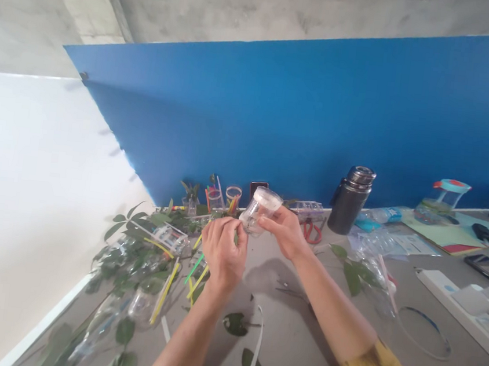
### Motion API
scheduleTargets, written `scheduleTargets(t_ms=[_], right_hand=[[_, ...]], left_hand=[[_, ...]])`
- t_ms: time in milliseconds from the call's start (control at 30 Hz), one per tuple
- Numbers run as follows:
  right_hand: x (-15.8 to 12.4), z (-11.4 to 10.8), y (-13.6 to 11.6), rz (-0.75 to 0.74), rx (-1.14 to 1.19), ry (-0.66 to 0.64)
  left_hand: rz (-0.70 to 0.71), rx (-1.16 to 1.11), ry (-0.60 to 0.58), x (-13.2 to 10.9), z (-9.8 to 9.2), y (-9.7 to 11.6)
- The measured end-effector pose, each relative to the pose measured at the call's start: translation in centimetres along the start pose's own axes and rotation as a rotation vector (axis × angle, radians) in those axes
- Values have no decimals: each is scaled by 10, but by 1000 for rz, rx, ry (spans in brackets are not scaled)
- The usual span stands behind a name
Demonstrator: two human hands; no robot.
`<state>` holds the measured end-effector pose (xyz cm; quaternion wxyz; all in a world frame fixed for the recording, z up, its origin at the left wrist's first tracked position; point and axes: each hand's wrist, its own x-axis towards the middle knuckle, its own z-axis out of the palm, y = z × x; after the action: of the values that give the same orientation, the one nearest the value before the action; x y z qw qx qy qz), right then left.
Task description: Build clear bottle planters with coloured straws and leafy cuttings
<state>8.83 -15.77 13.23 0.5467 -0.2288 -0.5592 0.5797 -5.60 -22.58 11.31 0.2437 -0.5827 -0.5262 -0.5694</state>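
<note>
A small clear plastic cup, with a whitish band around its upper end, is held tilted above the table. My right hand grips it from the right, thumb in front. At its lower left end my left hand is closed, fingertips pressed together against or very near the cup. What those left fingers pinch, if anything, is hidden. Below the hands, a loose white strip and a torn green leaf lie on the grey table.
Leafy twigs, clear plastic pieces and yellow straws crowd the left. Red-handled scissors and a dark thermos stand out behind. On the right are a power strip, a phone and a water jug.
</note>
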Motion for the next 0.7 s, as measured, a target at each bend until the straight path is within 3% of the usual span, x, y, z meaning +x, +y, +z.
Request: scheduleTargets(t_ms=[133,233,700], right_hand=[[0,0,-2,11,30,5],[0,-1,-3,24,60,2],[-4,5,0,-18,-217,109]], left_hand=[[-112,-155,-76,6,-7,3],[-111,-203,-124,9,-14,4],[63,115,-208,9,-18,0]])
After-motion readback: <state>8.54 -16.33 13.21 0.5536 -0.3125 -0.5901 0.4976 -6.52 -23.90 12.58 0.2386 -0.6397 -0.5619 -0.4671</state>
